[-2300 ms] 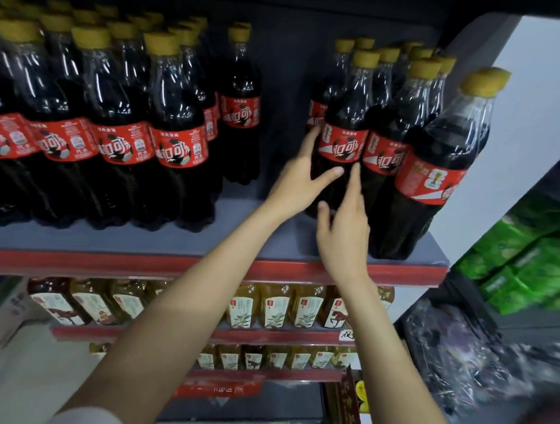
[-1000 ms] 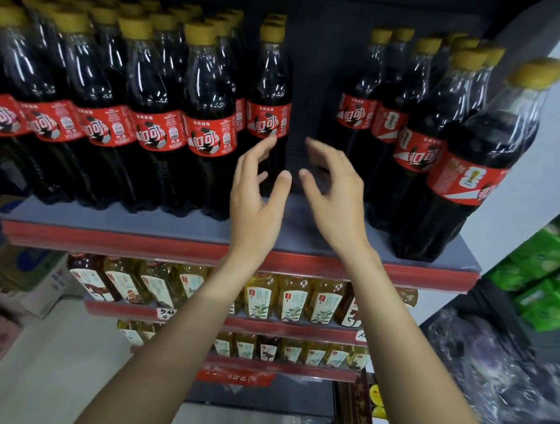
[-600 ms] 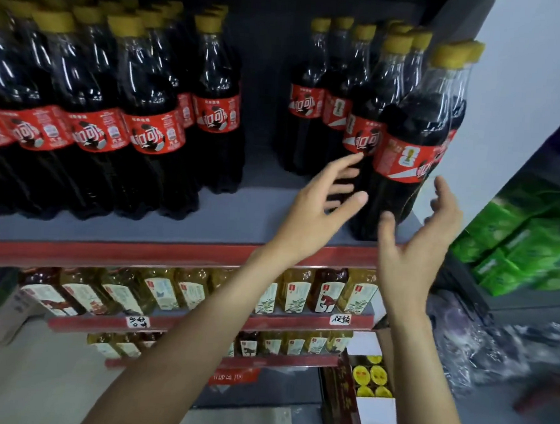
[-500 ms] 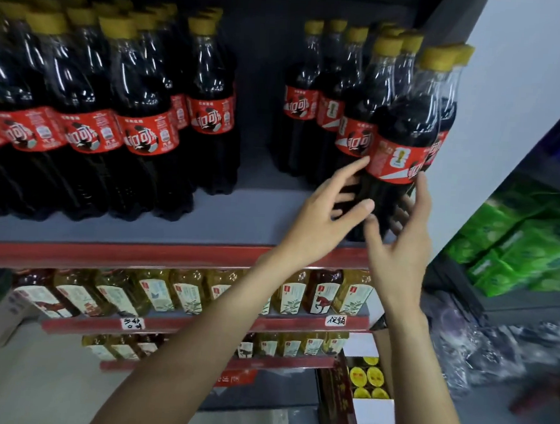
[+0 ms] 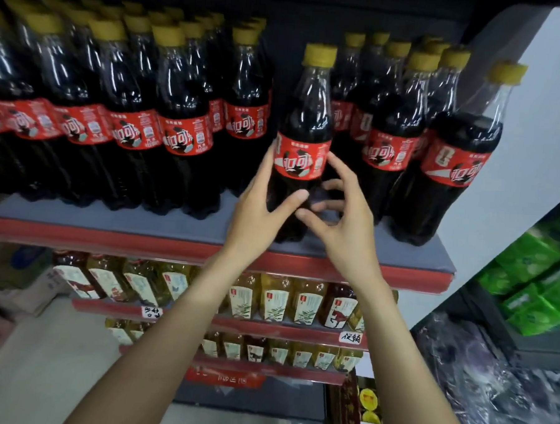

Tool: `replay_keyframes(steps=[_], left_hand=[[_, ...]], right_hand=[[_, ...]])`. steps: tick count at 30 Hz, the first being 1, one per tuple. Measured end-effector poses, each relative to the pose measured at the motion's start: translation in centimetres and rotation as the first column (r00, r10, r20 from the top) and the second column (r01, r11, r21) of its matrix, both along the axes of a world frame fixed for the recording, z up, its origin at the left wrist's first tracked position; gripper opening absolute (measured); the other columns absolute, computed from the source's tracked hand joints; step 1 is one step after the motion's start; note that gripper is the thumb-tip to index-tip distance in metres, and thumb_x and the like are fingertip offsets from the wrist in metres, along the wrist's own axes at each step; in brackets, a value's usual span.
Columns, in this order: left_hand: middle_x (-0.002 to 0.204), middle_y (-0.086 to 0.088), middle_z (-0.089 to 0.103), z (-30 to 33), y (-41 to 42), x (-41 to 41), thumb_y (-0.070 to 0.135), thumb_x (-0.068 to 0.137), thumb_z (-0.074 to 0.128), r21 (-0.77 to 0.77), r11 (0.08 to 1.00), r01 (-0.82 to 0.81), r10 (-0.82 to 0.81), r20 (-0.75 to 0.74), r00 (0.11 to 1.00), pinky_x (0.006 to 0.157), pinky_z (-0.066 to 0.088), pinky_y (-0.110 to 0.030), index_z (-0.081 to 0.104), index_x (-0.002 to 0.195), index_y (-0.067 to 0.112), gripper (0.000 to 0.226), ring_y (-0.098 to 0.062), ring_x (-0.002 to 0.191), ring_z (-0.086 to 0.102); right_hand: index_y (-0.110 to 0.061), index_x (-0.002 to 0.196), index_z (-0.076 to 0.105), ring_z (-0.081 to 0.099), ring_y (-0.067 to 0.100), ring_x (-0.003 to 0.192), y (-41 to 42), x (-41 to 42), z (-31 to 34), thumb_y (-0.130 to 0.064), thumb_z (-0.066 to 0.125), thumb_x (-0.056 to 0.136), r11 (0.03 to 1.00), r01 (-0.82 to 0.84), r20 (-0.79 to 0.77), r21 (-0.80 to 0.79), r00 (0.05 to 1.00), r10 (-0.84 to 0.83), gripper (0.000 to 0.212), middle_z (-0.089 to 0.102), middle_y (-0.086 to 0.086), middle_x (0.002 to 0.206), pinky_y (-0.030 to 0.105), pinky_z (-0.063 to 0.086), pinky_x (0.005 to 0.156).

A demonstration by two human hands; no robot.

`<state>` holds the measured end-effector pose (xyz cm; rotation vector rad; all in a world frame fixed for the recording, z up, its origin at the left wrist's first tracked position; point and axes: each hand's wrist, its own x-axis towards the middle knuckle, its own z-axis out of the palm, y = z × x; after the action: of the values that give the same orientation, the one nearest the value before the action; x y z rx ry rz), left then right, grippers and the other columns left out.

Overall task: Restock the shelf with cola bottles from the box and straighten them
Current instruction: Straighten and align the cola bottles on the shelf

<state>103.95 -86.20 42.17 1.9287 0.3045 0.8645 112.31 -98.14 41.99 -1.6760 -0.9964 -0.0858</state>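
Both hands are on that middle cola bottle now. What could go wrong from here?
1. The held cola bottle stands near the shelf front edge; a slip from the left hand or right hand could drop it.
2. Sliding it back may knock the neighbouring bottle on its right.

The bottle [image 5: 303,141] between the hands is clear glossy plastic with a smooth red film label [image 5: 299,157]. The shelf [image 5: 161,226] beneath is matt grey.

Lower shelves: yellow tea bottles [image 5: 274,300] in rows, handwritten price tag [image 5: 351,337].
Right: green packets [image 5: 534,290], clear plastic bags [image 5: 490,378].
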Motion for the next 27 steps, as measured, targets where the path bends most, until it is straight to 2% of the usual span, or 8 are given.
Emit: replay_keyframes(steps=[4, 8, 12, 17, 19, 22, 25, 27], left_hand=[[0.136, 0.033, 0.030, 0.5, 2.9, -1.4, 0.029, 0.095, 0.055, 0.017, 1.000, 0.003, -0.001, -0.079, 0.997, 0.098, 0.034, -0.006, 0.006, 0.152, 0.026, 0.076, 0.018, 0.121, 0.039], [0.145, 0.008, 0.040, 0.4, 3.2, -2.2, 0.026, 0.095, 0.057, 0.098, 0.968, -0.229, 0.232, -0.020, 0.972, 0.099, 0.042, -0.018, 0.016, 0.152, 0.022, 0.070, -0.001, 0.125, 0.042], [0.145, -0.006, 0.042, -0.1, 2.6, -3.0, 0.019, 0.095, 0.058, 0.194, 0.888, -0.417, 0.401, 0.118, 0.908, 0.091, 0.051, -0.018, 0.030, 0.149, 0.014, 0.060, 0.001, 0.121, 0.043], [0.135, -0.009, 0.047, -0.6, 3.2, -3.6, 0.020, 0.095, 0.051, 0.316, 0.805, -0.502, 0.443, 0.241, 0.863, 0.087, 0.054, -0.021, 0.041, 0.143, 0.008, 0.050, -0.010, 0.119, 0.051], [0.132, -0.008, 0.049, -0.7, 3.8, -3.8, 0.019, 0.094, 0.052, 0.349, 0.777, -0.523, 0.459, 0.255, 0.851, 0.085, 0.054, -0.021, 0.044, 0.141, 0.009, 0.049, -0.013, 0.115, 0.054], [0.128, -0.009, 0.053, -0.9, 4.6, -3.8, 0.018, 0.090, 0.060, 0.464, 0.658, -0.594, 0.522, 0.288, 0.803, 0.092, 0.047, -0.021, 0.049, 0.137, 0.010, 0.048, -0.021, 0.113, 0.052], [0.134, -0.010, 0.049, -1.0, 5.2, -3.4, 0.023, 0.086, 0.068, 0.601, 0.488, -0.632, 0.546, 0.354, 0.759, 0.105, 0.032, -0.027, 0.049, 0.136, 0.012, 0.054, -0.025, 0.121, 0.040], [0.137, -0.007, 0.044, -0.7, 5.2, -3.1, 0.021, 0.086, 0.068, 0.635, 0.442, -0.633, 0.479, 0.430, 0.765, 0.107, 0.033, -0.033, 0.048, 0.134, 0.014, 0.053, -0.026, 0.123, 0.039]], right_hand=[[-0.032, 0.150, 0.024, 0.052, -0.010, 0.112, 3.4, 0.3, 0.3, -0.015, 0.075, 0.083, 0.983, -0.165, -0.025, -0.080, 0.986, 0.163, 0.086, 0.047, -0.016, 0.135, 0.014, 0.047, 0.092], [-0.031, 0.152, 0.020, 0.061, 0.004, 0.111, 5.5, -0.3, 0.2, -0.016, 0.074, 0.083, 0.980, -0.183, -0.032, -0.077, 0.983, 0.181, 0.088, 0.056, -0.016, 0.125, 0.018, 0.049, 0.093], [-0.029, 0.152, 0.020, 0.061, 0.002, 0.103, 6.8, -1.0, 0.1, -0.015, 0.072, 0.085, 0.984, -0.161, -0.008, -0.073, 0.987, 0.161, 0.086, 0.052, -0.022, 0.116, 0.003, 0.044, 0.081], [-0.028, 0.153, 0.013, 0.059, 0.000, 0.082, 8.1, -1.3, -0.1, -0.013, 0.067, 0.089, 0.977, -0.183, 0.032, -0.113, 0.982, 0.188, 0.086, 0.060, -0.005, 0.129, 0.019, 0.049, 0.080], [-0.029, 0.154, 0.008, 0.064, 0.011, 0.097, 8.4, -1.2, -0.2, -0.015, 0.065, 0.091, 0.967, -0.207, 0.042, -0.149, 0.976, 0.215, 0.086, 0.055, -0.002, 0.138, 0.026, 0.051, 0.086], [-0.028, 0.155, 0.004, 0.048, 0.013, 0.130, 8.4, -0.8, -0.1, -0.015, 0.061, 0.094, 0.948, -0.259, 0.041, -0.186, 0.962, 0.271, 0.085, 0.046, -0.004, 0.147, 0.029, 0.046, 0.099], [-0.020, 0.153, 0.022, 0.040, 0.006, 0.131, 7.7, -0.1, 0.2, -0.013, 0.058, 0.095, 0.984, -0.132, 0.111, -0.117, 0.983, 0.145, 0.069, 0.044, -0.004, 0.143, 0.028, 0.042, 0.103], [-0.013, 0.147, 0.036, 0.045, 0.017, 0.129, 7.5, 0.8, 0.3, -0.013, 0.052, 0.096, 0.995, 0.078, 0.178, -0.057, 0.982, -0.066, 0.054, 0.048, 0.005, 0.139, 0.030, 0.040, 0.102]])
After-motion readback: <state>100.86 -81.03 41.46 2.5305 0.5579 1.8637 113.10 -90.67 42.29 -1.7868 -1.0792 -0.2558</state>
